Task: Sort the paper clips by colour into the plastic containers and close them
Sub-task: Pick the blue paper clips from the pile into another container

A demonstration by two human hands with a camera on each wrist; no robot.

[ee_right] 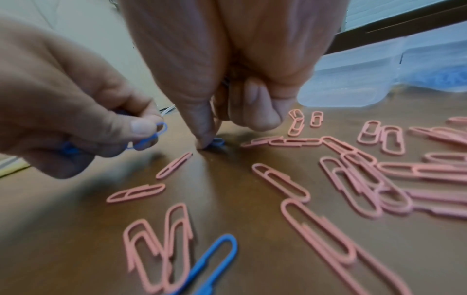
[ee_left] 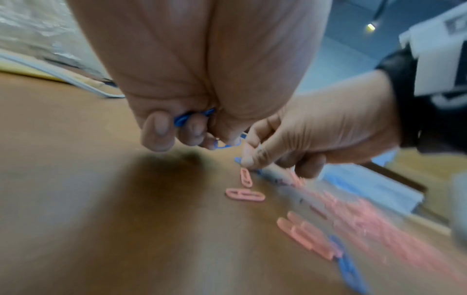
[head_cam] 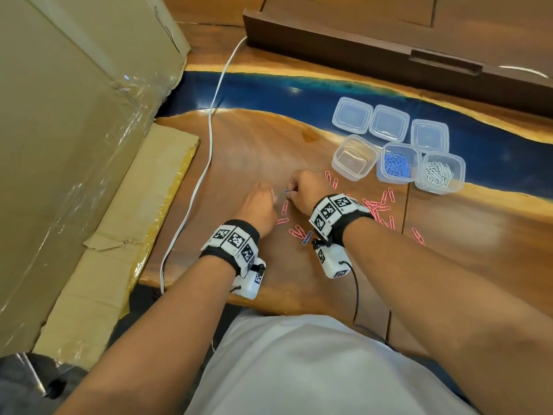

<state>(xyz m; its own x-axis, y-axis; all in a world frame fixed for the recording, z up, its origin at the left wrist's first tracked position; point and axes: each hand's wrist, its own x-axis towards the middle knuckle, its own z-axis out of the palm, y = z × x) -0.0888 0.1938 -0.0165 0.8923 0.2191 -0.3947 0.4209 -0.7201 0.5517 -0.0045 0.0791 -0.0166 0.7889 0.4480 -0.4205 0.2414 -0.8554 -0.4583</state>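
Three open plastic containers stand in a row on the wooden table [head_cam: 239,151], with three lids [head_cam: 389,122] lying just behind them. Taking the blue-clip container [head_cam: 397,166] as the landmark: the empty container [head_cam: 353,158] sits just to its left, the white-clip container [head_cam: 440,173] just to its right. Pink paper clips [ee_right: 280,182] lie scattered on the wood in front of it and off to its front-left, and one loose blue clip [head_cam: 306,238] lies among them, well in front of the container.

Both hands work close together to the container's front-left. The left hand [head_cam: 260,205] has its fingers curled around a few blue paper clips [ee_left: 184,118], one loop pinched under the thumb. The right hand [head_cam: 305,191] is curled too, its thumb and fingertip pressed down on a blue clip on the table [ee_right: 216,142]; it seems to be pinching it, though the fingers hide most of the clip.
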